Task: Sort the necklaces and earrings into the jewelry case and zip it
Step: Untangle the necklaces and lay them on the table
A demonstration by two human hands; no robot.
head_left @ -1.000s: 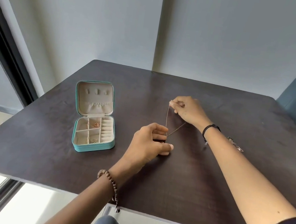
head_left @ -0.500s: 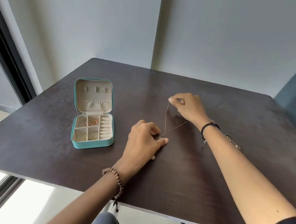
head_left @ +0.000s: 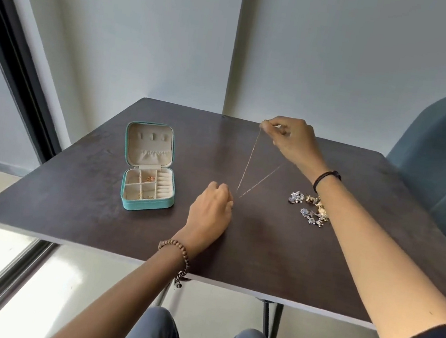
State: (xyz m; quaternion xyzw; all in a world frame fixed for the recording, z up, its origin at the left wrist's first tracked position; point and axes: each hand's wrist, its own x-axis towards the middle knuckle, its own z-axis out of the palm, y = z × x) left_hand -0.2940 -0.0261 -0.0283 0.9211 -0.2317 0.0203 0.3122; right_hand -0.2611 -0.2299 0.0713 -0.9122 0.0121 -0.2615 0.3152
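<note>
Right hand (head_left: 292, 141) pinches necklace (head_left: 248, 166) aloft; left hand (head_left: 210, 213) (curled) pins its low end.

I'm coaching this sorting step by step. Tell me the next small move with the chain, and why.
Probably carry the thin gold chain necklace leftward to the open teal zip jewelry case. The right hand pinches its top raised, both strands hanging to the table by the left hand, which looks closed at the low end. The case lies open at the left, while silver earrings wait on the dark wooden table.

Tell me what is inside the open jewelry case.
The jewelry case has small gold-coloured pieces in two compartments; which jewelry they are is too small to tell. The lid pocket's contents are hidden.
</note>
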